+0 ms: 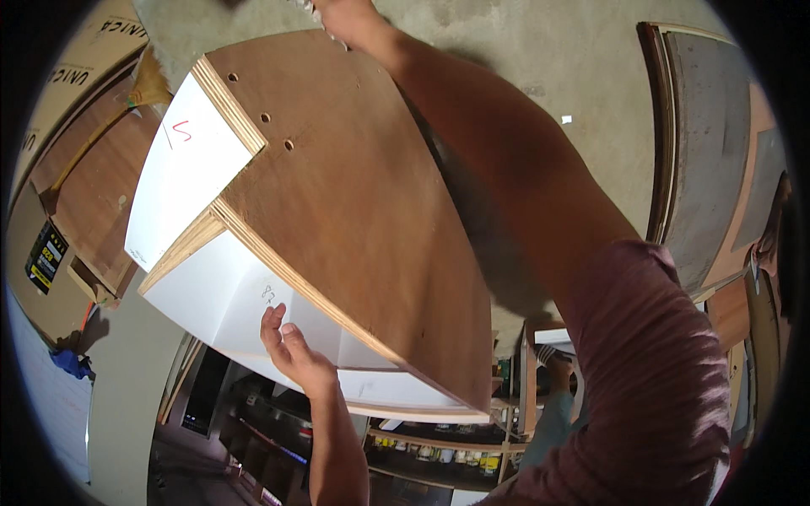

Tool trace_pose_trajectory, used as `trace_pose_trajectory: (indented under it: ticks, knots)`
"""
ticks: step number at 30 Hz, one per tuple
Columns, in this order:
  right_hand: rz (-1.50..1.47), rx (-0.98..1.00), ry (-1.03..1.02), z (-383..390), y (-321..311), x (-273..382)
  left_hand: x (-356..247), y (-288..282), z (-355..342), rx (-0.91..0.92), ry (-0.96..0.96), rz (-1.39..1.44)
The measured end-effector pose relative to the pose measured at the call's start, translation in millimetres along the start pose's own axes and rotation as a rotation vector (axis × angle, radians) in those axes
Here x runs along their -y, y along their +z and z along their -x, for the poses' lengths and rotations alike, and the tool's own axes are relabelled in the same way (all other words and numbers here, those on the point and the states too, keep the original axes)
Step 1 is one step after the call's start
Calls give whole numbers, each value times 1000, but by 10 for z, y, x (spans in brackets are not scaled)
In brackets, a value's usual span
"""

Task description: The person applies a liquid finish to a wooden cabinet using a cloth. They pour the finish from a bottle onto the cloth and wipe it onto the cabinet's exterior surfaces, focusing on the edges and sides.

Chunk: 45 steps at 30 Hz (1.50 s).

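I see plywood cabinet (354, 202) before me, panels (190, 156) apparently joined, holes (265, 118) made; remaining work unclear. Left hand (297, 352) empty, fingers loosely curled; right hand (356, 21) at cabinet's far end, fingers cropped, can't tell grip.

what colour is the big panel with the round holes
The big panel is brown, seen best in the head view.

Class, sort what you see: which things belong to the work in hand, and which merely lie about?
In the work:
- plywood unit with white panels
- left hand, beside its white interior
- right hand, near its far edge

Apparently just lying about:
- broom
- stacked boards
- cardboard
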State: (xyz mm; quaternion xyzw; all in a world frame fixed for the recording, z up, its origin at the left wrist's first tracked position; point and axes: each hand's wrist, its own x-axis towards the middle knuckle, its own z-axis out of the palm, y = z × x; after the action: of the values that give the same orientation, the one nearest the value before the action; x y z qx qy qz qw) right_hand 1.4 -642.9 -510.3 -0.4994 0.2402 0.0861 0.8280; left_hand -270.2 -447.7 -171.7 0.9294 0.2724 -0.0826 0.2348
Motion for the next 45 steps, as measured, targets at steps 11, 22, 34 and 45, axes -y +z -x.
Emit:
trace_pose_trajectory:
  ticks: [11,22,34,45]
  knots:
    - [616,-82,316,2579,-1168,-1522,-12,7,52,-43,-49,-54]
    - [252,62,-26,589,108,719,-29,33,35,-35,-96,38]
    - [195,-72,955,5616,-1510,-2036,-151,3,40,-24,-150,-11]
    - [484,77,1,1702,138,1494,-238,73,15,-74,-116,93]
